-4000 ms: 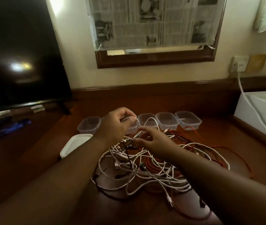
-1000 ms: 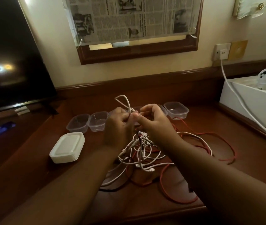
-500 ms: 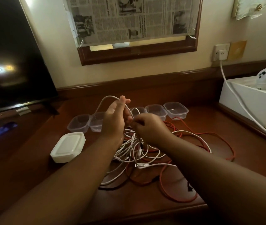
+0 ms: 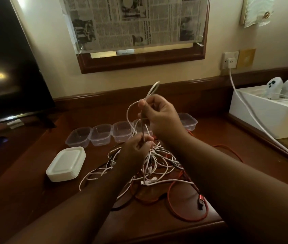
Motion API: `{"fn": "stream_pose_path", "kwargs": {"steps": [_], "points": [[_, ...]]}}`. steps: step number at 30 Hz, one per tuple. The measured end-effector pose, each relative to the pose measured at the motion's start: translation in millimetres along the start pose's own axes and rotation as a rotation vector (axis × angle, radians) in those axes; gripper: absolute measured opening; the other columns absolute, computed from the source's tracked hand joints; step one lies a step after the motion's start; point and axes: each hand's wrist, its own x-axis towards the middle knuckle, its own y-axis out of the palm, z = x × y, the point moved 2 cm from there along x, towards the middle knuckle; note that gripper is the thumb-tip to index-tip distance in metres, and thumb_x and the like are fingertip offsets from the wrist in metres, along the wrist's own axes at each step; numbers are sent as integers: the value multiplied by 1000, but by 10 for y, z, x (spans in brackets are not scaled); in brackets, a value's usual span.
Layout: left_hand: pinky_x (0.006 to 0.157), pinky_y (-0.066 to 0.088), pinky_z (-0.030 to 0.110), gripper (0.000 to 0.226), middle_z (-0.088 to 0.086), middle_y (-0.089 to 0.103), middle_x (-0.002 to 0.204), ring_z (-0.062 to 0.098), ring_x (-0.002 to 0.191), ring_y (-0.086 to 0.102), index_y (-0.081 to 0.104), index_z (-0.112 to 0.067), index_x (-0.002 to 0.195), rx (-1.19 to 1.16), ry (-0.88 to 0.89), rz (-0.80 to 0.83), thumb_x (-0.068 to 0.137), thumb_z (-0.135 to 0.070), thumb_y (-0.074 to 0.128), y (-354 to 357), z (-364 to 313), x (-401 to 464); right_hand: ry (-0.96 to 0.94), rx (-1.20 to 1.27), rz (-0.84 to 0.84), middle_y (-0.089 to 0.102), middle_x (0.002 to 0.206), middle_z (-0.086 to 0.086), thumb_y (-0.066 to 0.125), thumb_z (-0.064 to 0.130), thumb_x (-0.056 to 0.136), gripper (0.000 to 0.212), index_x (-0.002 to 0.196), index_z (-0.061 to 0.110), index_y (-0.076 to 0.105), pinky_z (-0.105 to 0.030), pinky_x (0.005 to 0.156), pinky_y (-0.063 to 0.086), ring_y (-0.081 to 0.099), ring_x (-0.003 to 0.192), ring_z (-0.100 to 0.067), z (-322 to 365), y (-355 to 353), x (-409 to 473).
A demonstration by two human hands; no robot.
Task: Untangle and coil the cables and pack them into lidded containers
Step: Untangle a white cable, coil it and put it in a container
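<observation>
A tangle of white, red and black cables (image 4: 157,166) lies on the brown table (image 4: 34,199). My right hand (image 4: 160,117) is raised above the heap and pinches a white cable (image 4: 131,110) whose loop sticks up past my fingers. Below it, my left hand (image 4: 136,148) grips the same white cable just above the heap. A row of several clear open containers (image 4: 101,134) stands behind the cables, partly hidden by my hands. A stack of white lids (image 4: 65,162) sits to the left.
A dark TV screen (image 4: 7,67) stands at the left. A white box (image 4: 270,113) with two white controllers is at the right, and a white power cord (image 4: 256,120) runs over it from the wall socket (image 4: 230,62). A red plug (image 4: 200,203) lies near the table's front edge.
My right hand has risen and pulled the white cable loop upward. My left hand has dropped from above the heap to grip the cable low down.
</observation>
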Motion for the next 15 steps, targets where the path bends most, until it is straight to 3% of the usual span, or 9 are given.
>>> {"fn": "stream_pose_path", "kwargs": {"steps": [2,4,6,8,9,12,13,15], "points": [[71,55,26,17,6,72,84,22,80,68,70,-17,90,-37,-57,-16,99,-14,55,-3,48,-19,25,205,-12,60,80,-4,51,20,101,11,95,13,55,-36,69,57,63,69,-16,66,-16,37],[64,50,22,27,5,71,79,18,74,62,70,-18,85,-2,-90,-7,101,-27,52,-18,99,-31,25,361,-36,57,75,-2,48,21,102,11,98,11,52,-32,60,51,57,59,-12,96,-49,65],[68,51,33,35,1,68,72,23,70,58,68,-17,81,-30,-92,12,102,-35,47,-20,134,-37,21,438,-56,56,71,-1,48,22,103,11,102,11,50,-30,60,48,55,58,-12,94,-88,77],[69,50,48,37,0,61,63,29,65,55,65,-20,79,-139,-87,1,99,-44,45,-26,127,-22,86,342,-51,60,79,-4,51,22,100,12,105,12,53,-37,74,54,60,72,-19,30,-115,82],[66,48,49,35,-2,59,61,29,62,52,65,-26,79,-169,-69,-2,97,-48,44,-38,115,-8,159,215,-20,62,86,-6,54,23,99,12,107,13,56,-39,82,55,61,81,-21,-17,-114,68],[64,52,41,28,-7,71,85,12,71,62,69,-41,93,-168,8,43,97,-50,43,-51,28,51,371,-196,174,64,104,-7,49,27,101,18,108,17,62,-34,83,55,62,96,-21,-187,-68,-21],[64,53,35,27,-6,72,94,7,75,64,69,-41,97,-154,11,59,99,-48,43,-50,5,69,388,-238,173,65,105,-8,46,29,103,22,106,17,63,-32,81,55,63,98,-22,-217,-58,-39],[62,49,30,24,-2,71,94,2,71,62,68,-31,101,-105,-1,63,102,-38,45,-51,4,93,383,-207,79,66,104,-11,39,31,105,30,100,15,64,-36,84,55,65,101,-26,-218,-74,-38]]}}
